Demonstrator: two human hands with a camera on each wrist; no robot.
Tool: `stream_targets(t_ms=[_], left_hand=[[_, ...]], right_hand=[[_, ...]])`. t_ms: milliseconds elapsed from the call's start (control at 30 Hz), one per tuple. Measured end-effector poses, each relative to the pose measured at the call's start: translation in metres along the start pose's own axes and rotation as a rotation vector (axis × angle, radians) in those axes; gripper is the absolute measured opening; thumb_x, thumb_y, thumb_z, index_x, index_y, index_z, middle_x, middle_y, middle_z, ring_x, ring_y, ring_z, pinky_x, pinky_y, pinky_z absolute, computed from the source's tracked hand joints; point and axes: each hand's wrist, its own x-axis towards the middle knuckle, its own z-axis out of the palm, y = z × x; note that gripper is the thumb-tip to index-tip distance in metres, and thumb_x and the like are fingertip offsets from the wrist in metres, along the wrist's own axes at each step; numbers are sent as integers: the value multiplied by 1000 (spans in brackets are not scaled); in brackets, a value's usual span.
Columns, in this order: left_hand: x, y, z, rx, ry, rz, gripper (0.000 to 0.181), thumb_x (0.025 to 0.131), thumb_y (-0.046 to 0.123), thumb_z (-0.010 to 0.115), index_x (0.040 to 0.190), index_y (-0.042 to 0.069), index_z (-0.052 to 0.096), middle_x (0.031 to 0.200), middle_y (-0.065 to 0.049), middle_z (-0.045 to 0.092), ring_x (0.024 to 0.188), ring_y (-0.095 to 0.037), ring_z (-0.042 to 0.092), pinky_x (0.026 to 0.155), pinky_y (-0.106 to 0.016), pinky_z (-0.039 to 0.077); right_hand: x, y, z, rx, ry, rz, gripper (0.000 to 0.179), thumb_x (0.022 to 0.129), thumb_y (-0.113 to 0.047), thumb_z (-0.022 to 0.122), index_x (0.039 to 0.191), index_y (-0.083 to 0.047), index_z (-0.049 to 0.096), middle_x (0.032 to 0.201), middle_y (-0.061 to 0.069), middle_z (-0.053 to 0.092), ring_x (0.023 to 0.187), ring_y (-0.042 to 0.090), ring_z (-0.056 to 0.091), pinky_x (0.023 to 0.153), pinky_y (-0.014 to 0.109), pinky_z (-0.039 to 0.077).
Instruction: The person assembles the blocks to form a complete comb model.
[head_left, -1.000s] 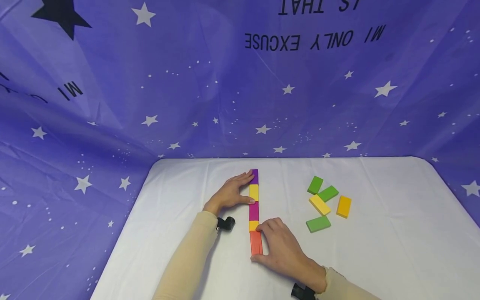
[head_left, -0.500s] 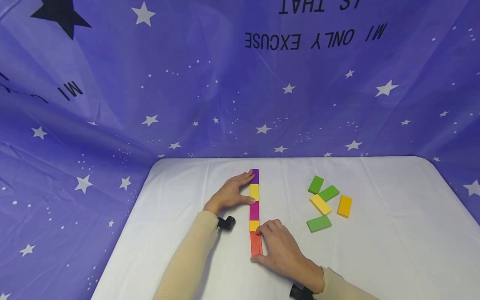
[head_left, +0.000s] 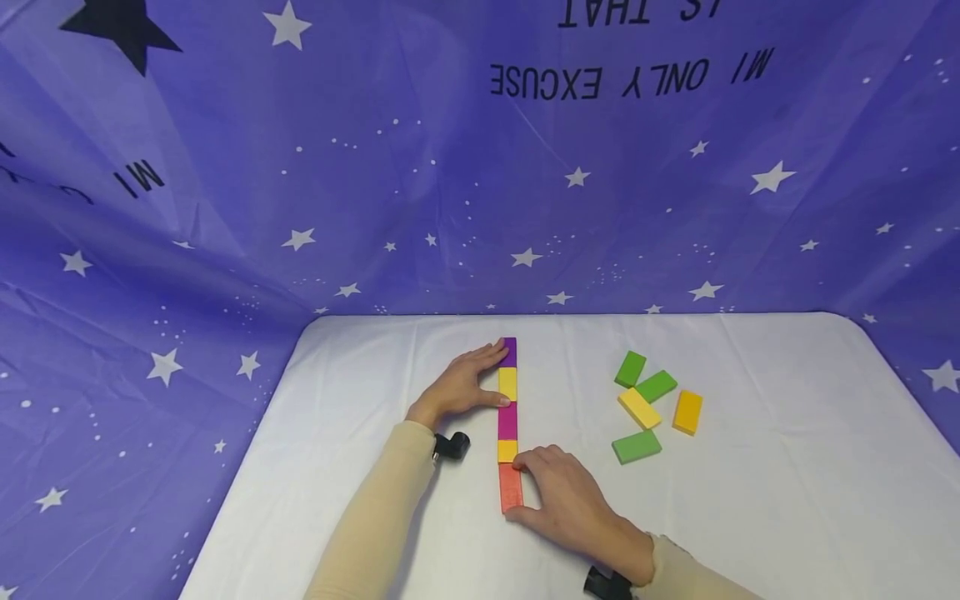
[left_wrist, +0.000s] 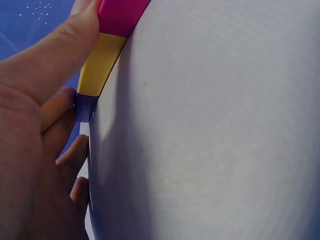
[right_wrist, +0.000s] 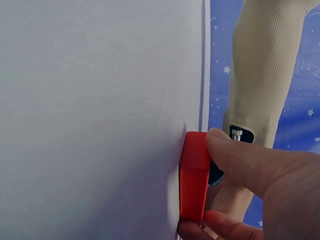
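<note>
A straight row of blocks runs away from me on the table. In the head view it goes from a purple block at the far end through a yellow block, a magenta block and a shorter-looking orange-yellow block to a red block. My left hand rests along the far part, fingertips on the purple block, thumb where yellow meets magenta. My right hand pinches the red block lengthwise, thumb at its near end and fingers at its far end, as the right wrist view shows.
Right of the row lie several loose blocks: a green block, a second green block, a pale yellow block, an orange block and a nearer green block. A starry blue cloth hangs behind the white table.
My right thumb has shifted slightly right and away from me at the red block's near end. The left hand and the loose blocks stay in place.
</note>
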Motion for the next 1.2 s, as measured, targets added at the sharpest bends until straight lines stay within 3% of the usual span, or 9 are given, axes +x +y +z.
stream_targets(t_ms=[600, 1200], left_hand=[[-3, 2, -1, -2, 10, 2, 93, 81, 45, 82, 156, 14, 38, 165, 1, 26, 152, -24, 22, 123, -48, 15], [-2, 6, -5, 11, -16, -6, 92, 82, 44, 81, 157, 13, 36, 165, 0, 25, 152, -24, 22, 123, -48, 15]], right_hand=[[4, -6, 3, -13, -9, 35, 56, 72, -46, 88, 110, -12, 67, 100, -4, 67, 91, 13, 56, 79, 35, 51], [5, -4, 3, 11, -20, 55, 54, 72, -43, 89, 111, -12, 67, 101, -4, 66, 95, 14, 58, 83, 38, 52]])
